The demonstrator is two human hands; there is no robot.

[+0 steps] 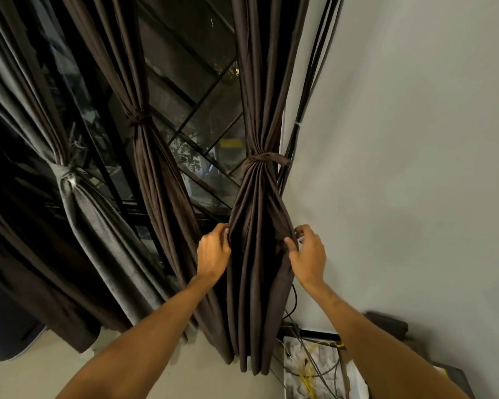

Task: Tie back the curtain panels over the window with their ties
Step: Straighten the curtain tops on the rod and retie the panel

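Together, fingers (224, 230) of left hand (213, 251) and right hand (307, 254) pinch the pleated brown curtain (257, 283) below its tie (267, 158).

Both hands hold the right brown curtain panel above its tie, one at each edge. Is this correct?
Not quite. In the head view the left hand and the right hand hold the right brown curtain panel below its tie, not above it, one at each edge.

I am facing a dark window (185, 67) crossed by diagonal bars (202, 101); a plain grey wall (401, 139) is rising right of it, black cables (309, 82) running alongside.
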